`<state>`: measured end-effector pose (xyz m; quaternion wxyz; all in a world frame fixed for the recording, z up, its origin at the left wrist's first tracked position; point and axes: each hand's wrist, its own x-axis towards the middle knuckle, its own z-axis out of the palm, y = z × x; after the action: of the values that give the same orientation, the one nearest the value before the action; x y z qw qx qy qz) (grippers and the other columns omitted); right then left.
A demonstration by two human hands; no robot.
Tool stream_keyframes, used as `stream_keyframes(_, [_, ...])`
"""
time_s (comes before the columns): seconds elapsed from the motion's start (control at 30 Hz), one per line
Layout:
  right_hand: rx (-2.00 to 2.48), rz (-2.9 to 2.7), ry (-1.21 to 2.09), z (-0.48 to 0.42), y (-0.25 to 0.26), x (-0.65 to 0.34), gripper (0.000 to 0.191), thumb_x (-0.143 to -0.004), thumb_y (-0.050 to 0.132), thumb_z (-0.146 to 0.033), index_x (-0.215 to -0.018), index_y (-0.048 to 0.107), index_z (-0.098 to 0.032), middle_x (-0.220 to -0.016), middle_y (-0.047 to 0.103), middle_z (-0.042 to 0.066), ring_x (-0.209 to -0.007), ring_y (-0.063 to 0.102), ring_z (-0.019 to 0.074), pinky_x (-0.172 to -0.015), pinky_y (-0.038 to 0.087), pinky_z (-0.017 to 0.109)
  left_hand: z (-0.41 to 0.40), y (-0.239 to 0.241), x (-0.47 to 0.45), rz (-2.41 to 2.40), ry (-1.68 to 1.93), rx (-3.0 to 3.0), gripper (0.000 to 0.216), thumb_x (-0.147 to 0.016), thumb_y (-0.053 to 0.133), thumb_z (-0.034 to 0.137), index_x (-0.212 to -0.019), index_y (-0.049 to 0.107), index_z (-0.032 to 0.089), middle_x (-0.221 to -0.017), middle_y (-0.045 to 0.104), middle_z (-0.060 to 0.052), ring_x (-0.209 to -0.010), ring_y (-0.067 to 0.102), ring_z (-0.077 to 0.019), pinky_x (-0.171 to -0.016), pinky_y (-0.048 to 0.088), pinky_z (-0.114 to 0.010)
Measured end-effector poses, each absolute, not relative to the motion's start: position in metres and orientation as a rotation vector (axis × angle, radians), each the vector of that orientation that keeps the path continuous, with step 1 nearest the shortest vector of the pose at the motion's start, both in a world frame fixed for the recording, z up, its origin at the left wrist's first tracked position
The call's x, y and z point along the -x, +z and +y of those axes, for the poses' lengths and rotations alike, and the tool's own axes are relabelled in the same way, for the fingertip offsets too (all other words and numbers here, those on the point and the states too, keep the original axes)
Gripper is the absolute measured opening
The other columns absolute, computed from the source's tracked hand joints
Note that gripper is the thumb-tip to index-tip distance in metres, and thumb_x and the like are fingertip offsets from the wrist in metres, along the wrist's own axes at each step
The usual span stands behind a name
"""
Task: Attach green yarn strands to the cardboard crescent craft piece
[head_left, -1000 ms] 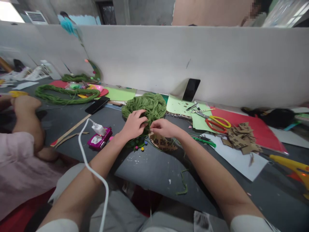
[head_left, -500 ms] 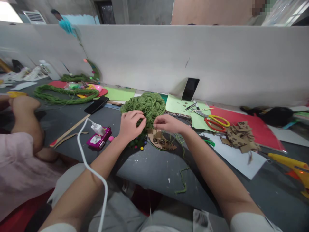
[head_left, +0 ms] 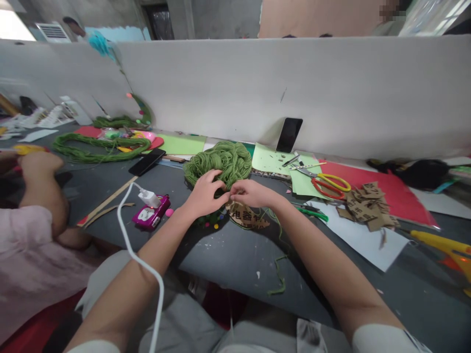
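Cardboard leaf [head_left: 248,217] just beneath half-curled left hand [head_left: 204,194] and pinched right hand [head_left: 253,193], hold unclear.

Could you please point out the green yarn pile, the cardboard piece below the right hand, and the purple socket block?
Green yarn pile [head_left: 230,161], head view: on its upper coils.
Cardboard piece [head_left: 247,216], head view: on its printed face.
Purple socket block [head_left: 153,215], head view: on its casing.

- Left hand [head_left: 208,193]: thumb now meeting the right hand's fingertips; gap between them half a second ago.
- Right hand [head_left: 252,192]: shifted leftward, gap closed.
- Cardboard leaf [head_left: 250,215]: upper edge, bare half a second ago, now covered by right hand.
- Far person [head_left: 73,27]: farther left than in both earlier views.
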<state>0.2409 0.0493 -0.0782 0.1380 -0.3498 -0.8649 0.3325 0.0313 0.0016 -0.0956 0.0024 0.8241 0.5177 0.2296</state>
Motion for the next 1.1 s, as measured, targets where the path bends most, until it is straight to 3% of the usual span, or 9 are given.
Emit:
stream_keyframes(0.1, [1.056, -2.474, 0.946, 0.052, -0.076, -0.244, 0.006, -0.086, 0.066, -0.018, -0.083, 0.069, -0.015, -0.084, 0.07, 0.005, -0.075, 0.059, 0.0149, -0.071, 0.043, 0.027, -0.001, -0.095, -0.032, 1.621, 0.679, -2.595, 0.026, -0.094, 0.06, 0.04, -0.084, 0.069, 0.019, -0.153, 0.052, -0.013, -0.146, 0.043, -0.0362, -0.121, 0.035, -0.055])
stream_keyframes(0.27, [0.796, -2.423, 1.292, 0.05, -0.06, -0.256, 0.014, -0.089, 0.065, -0.028, -0.087, 0.07, -0.015, -0.078, 0.07, 0.003, -0.07, 0.057, 0.0134, -0.067, 0.045, 0.026, 0.009, -0.098, -0.032, 1.853, 0.725, -2.509, 0.038, -0.088, 0.066, 0.037, -0.119, 0.059, 0.015, -0.129, 0.064, -0.019, -0.125, 0.059, -0.0367, -0.103, 0.049, -0.052])
stream_keyframes(0.43, [0.507, -2.358, 1.656, 0.045, -0.041, -0.272, 0.02, -0.091, 0.067, -0.035, -0.093, 0.071, -0.016, -0.092, 0.075, 0.006, -0.083, 0.065, 0.0153, -0.077, 0.051, 0.029, 0.023, -0.095, -0.029, 2.007, 0.814, -2.416, 0.036, -0.091, 0.053, 0.023, -0.126, 0.058, 0.018, -0.125, 0.067, -0.016, -0.113, 0.064, -0.0348, -0.094, 0.049, -0.047])
stream_keyframes(0.67, [0.496, -2.56, 1.636, 0.043, -0.037, -0.279, 0.02, -0.092, 0.067, -0.036, -0.087, 0.07, -0.016, -0.077, 0.067, 0.001, -0.069, 0.055, 0.0111, -0.065, 0.044, 0.024, 0.042, -0.081, -0.015, 1.944, 1.084, -1.769, 0.028, -0.091, 0.046, 0.037, -0.076, 0.064, 0.02, -0.073, 0.066, -0.005, -0.081, 0.063, -0.0262, -0.077, 0.047, -0.035])
stream_keyframes(0.77, [0.533, -2.4, 1.466, 0.043, -0.038, -0.276, 0.02, -0.09, 0.069, -0.037, -0.089, 0.071, -0.017, -0.096, 0.071, 0.006, -0.084, 0.062, 0.0152, -0.076, 0.05, 0.029, 0.049, -0.081, -0.01, 1.897, 1.132, -1.648, 0.029, -0.089, 0.047, 0.038, -0.072, 0.062, 0.019, -0.065, 0.061, -0.003, -0.075, 0.061, -0.0245, -0.074, 0.047, -0.034])
stream_keyframes(0.87, [0.517, -2.154, 1.43, 0.041, -0.038, -0.271, 0.019, -0.09, 0.071, -0.037, -0.087, 0.07, -0.019, -0.128, 0.068, 0.011, -0.118, 0.063, 0.0227, -0.095, 0.052, 0.037, 0.047, -0.077, -0.011, 1.883, 1.218, -1.674, 0.017, -0.081, 0.055, 0.028, -0.091, 0.064, 0.017, -0.086, 0.068, -0.006, -0.086, 0.064, -0.0238, -0.082, 0.052, -0.035])
stream_keyframes(0.93, [0.502, -2.023, 1.502, 0.039, -0.039, -0.267, 0.018, -0.091, 0.07, -0.038, -0.088, 0.067, -0.02, -0.134, 0.066, 0.01, -0.129, 0.059, 0.0245, -0.103, 0.05, 0.041, 0.04, -0.071, -0.014, 1.876, 1.323, -1.854, 0.038, -0.075, 0.058, 0.018, -0.114, 0.061, 0.018, -0.115, 0.068, -0.01, -0.109, 0.064, -0.026, -0.099, 0.051, -0.039])
stream_keyframes(1.0, [0.519, -1.934, 1.527, 0.038, -0.039, -0.264, 0.019, -0.091, 0.07, -0.04, -0.089, 0.065, -0.021, -0.13, 0.068, 0.009, -0.129, 0.06, 0.0238, -0.104, 0.05, 0.04, 0.03, -0.063, -0.02, 1.766, 1.298, -2.201, 0.058, -0.073, 0.058, 0.012, -0.131, 0.055, 0.019, -0.139, 0.06, -0.012, -0.131, 0.055, -0.0282, -0.114, 0.043, -0.044])
stream_keyframes(1.1, [0.542, -1.965, 1.381, 0.035, -0.037, -0.262, 0.021, -0.092, 0.07, -0.042, -0.087, 0.065, -0.021, -0.123, 0.065, 0.009, -0.121, 0.061, 0.0222, -0.101, 0.052, 0.038, 0.02, -0.057, -0.028, 1.533, 1.0, -2.56, 0.051, -0.08, 0.062, 0.021, -0.132, 0.061, 0.023, -0.147, 0.058, -0.008, -0.139, 0.05, -0.0311, -0.119, 0.038, -0.047])
